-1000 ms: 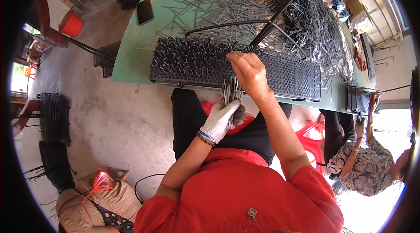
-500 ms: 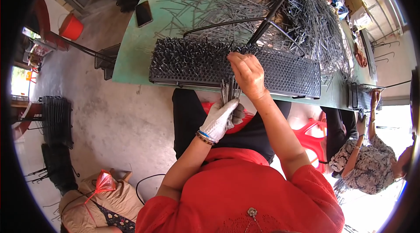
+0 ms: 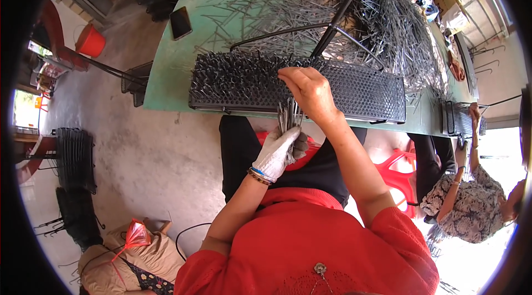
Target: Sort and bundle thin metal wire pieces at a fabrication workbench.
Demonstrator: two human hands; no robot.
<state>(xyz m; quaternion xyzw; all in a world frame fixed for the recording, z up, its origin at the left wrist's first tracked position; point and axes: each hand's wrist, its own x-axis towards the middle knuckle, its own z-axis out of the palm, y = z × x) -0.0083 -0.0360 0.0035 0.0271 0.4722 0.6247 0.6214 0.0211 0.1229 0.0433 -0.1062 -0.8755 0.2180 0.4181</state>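
Observation:
My left hand (image 3: 276, 152), in a white glove, is closed around a bundle of thin metal rods (image 3: 287, 116) that point up toward the table edge. My right hand (image 3: 311, 91) is bare and hangs over the middle of a black perforated metal rack (image 3: 360, 91). Its fingertips are pinched together at the border of the filled part; whatever they hold is too small to make out. Many short dark rods (image 3: 233, 76) stand upright in the holes on the rack's left side. The holes on the right side show bare.
The rack stands along the front edge of a green table (image 3: 172, 73). A black bar frame (image 3: 327, 37) rises behind it. Beyond lies a large heap of loose rods (image 3: 393, 29). A phone (image 3: 180, 22) rests at the left. Another person (image 3: 465, 206) works at the right.
My right hand has shifted slightly left along the rack, fingers still pinched. My left hand keeps its hold on the rods, nearly in place.

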